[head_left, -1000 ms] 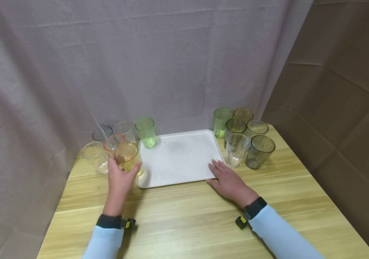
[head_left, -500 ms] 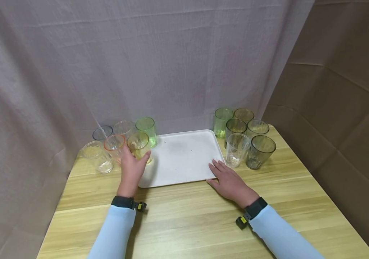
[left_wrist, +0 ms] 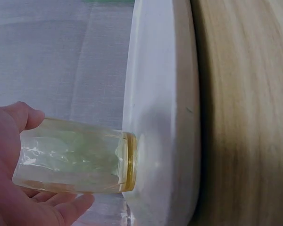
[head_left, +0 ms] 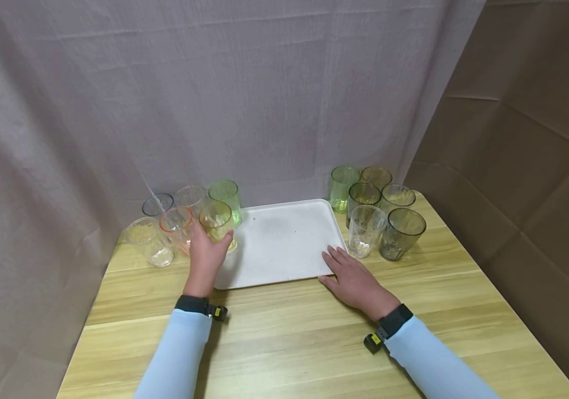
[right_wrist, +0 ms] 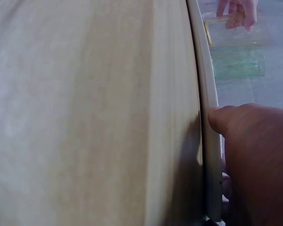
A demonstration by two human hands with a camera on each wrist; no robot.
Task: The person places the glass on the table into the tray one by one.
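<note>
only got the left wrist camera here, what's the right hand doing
Observer: The right hand rests at the near right corner of the tray.
Operator: anything standing past that side
Observer: Yes, six cups are grouped just beyond the tray's right edge.
Operator: and which end of it am i at
Observer: The yellow cup in the left hand is at the tray's left end.
</note>
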